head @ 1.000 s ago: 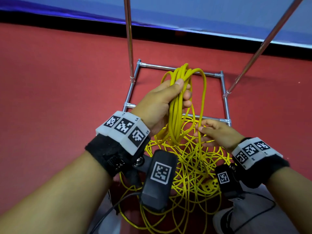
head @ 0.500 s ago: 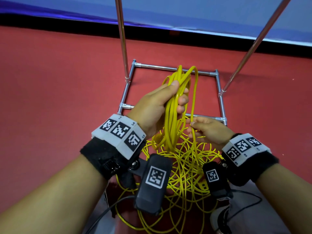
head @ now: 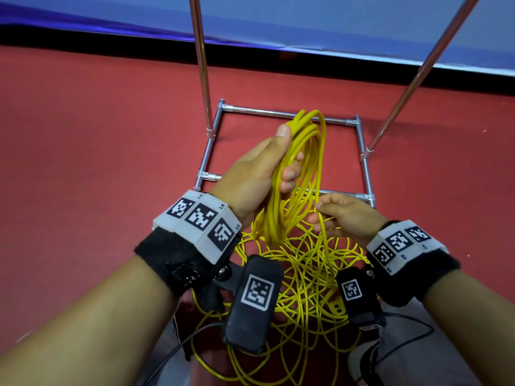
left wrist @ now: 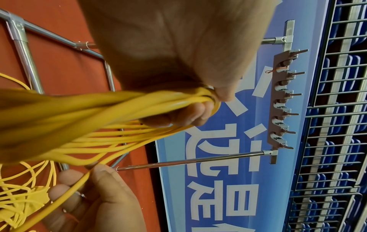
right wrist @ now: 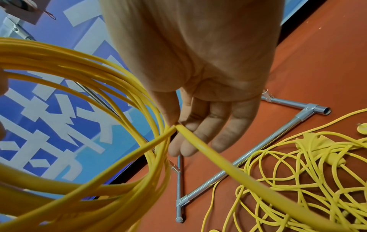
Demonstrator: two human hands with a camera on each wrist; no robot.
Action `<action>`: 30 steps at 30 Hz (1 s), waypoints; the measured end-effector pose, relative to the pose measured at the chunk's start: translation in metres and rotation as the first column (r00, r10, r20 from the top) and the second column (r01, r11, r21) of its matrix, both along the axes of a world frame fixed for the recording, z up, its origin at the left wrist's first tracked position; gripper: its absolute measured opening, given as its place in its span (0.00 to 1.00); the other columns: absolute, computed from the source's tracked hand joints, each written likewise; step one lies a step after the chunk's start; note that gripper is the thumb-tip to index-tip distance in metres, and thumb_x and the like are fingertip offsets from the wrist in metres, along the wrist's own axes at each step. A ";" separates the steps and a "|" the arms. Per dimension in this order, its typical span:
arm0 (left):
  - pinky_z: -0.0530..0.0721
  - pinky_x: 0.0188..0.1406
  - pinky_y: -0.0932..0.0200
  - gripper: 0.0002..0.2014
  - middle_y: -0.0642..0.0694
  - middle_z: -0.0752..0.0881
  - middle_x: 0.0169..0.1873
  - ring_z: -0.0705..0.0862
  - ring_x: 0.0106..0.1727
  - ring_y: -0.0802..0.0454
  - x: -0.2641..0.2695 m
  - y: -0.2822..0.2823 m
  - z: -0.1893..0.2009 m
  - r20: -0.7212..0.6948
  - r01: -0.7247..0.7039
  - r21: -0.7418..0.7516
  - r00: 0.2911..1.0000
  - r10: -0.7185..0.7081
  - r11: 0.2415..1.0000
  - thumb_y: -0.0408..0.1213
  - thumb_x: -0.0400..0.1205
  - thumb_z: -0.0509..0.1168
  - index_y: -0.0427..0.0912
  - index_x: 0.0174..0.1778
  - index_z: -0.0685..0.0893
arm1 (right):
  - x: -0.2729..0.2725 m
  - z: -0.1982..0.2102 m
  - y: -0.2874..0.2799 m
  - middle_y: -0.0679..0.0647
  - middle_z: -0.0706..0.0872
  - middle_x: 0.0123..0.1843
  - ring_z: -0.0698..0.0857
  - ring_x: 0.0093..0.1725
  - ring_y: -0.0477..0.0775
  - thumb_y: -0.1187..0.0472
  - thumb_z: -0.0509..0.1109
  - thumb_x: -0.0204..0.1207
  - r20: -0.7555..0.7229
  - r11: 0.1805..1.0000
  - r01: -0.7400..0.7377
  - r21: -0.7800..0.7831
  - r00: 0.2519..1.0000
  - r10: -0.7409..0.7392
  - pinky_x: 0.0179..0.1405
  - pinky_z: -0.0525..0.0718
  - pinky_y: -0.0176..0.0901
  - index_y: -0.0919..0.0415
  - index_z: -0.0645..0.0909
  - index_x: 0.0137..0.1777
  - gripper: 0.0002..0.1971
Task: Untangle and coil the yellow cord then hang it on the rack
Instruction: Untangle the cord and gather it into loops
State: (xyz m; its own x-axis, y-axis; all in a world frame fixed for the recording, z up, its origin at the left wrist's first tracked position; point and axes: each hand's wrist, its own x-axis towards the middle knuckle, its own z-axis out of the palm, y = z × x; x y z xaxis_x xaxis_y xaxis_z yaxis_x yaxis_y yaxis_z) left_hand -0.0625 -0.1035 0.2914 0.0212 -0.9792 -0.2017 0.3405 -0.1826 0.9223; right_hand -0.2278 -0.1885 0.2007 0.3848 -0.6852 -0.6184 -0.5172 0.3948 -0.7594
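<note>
Left hand (head: 259, 174) raised over the rack's floor frame, fingers and thumb curled round a bundle of gathered loops of the yellow cord (head: 299, 168). Loops standing above the thumb and hanging below the palm, bottom of the bundle clear of the floor. Thumb pressed against the near-left side of the bundle; three fingertips (head: 289, 174) showing on its right side.

Right hand (head: 348, 215) lower and to the right, just beside the bundle. Single strand pinched between thumb and forefinger, remaining fingers extended and relaxed beneath it. Strand running up from the pinch to join the held loops, and down toward the floor.

Rest of the cord lying in a loose tangle (head: 312, 274) on the red floor (head: 97, 162), below and between both wrists, partly overlapping the near bar of the frame. Yellow plug body (right wrist: 321, 147) seen within the tangle in the right wrist view.

Rack (head: 287, 114): chromed tube base on the floor, two uprights rising out of the head view. In the left wrist view, brown hook strip (left wrist: 280, 100) fixed across the uprights near their tops, several hooks, all bare. Blue banner (left wrist: 218, 157) with white characters behind the rack.

Black wrist straps with square markers on both forearms.
</note>
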 end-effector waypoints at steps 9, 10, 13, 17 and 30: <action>0.68 0.34 0.62 0.08 0.54 0.73 0.25 0.71 0.24 0.61 0.004 -0.001 -0.001 -0.052 -0.014 -0.031 0.999 0.013 0.999 0.39 0.88 0.51 0.38 0.52 0.71 | -0.004 -0.003 0.014 0.53 0.86 0.40 0.85 0.37 0.48 0.70 0.60 0.81 -0.135 0.986 -0.152 0.065 0.978 0.159 0.31 0.76 0.39 0.56 0.76 0.50 0.09; 0.69 0.33 0.63 0.08 0.54 0.73 0.25 0.71 0.24 0.61 0.004 -0.001 -0.002 -0.037 -0.018 -0.034 0.999 0.016 0.999 0.38 0.89 0.51 0.38 0.52 0.71 | -0.005 -0.002 0.013 0.53 0.86 0.40 0.86 0.37 0.48 0.71 0.59 0.81 -0.121 0.989 -0.139 0.049 0.982 0.144 0.32 0.77 0.40 0.56 0.76 0.51 0.10; 0.70 0.33 0.63 0.10 0.55 0.73 0.25 0.71 0.25 0.61 0.005 -0.001 -0.004 -0.004 -0.029 -0.027 1.000 0.029 0.999 0.40 0.89 0.50 0.38 0.52 0.71 | -0.006 0.002 0.013 0.55 0.88 0.39 0.87 0.34 0.48 0.72 0.60 0.81 -0.042 0.999 -0.037 0.005 0.998 0.037 0.34 0.81 0.44 0.57 0.72 0.50 0.08; 0.68 0.34 0.60 0.11 0.56 0.72 0.24 0.71 0.24 0.61 0.003 -0.001 -0.004 0.004 -0.016 -0.001 1.000 0.016 1.000 0.42 0.89 0.50 0.38 0.53 0.71 | 0.000 0.011 0.010 0.56 0.87 0.39 0.83 0.24 0.43 0.71 0.60 0.82 0.077 0.993 0.048 -0.110 0.996 -0.040 0.26 0.79 0.38 0.63 0.71 0.54 0.05; 0.73 0.36 0.61 0.07 0.53 0.75 0.28 0.74 0.29 0.58 -0.003 0.000 -0.006 -0.002 -0.004 0.004 1.000 0.004 1.000 0.36 0.87 0.56 0.36 0.57 0.71 | -0.003 0.018 -0.007 0.55 0.87 0.38 0.84 0.24 0.42 0.69 0.61 0.82 0.172 0.946 0.208 -0.248 0.971 -0.168 0.23 0.80 0.33 0.57 0.74 0.47 0.07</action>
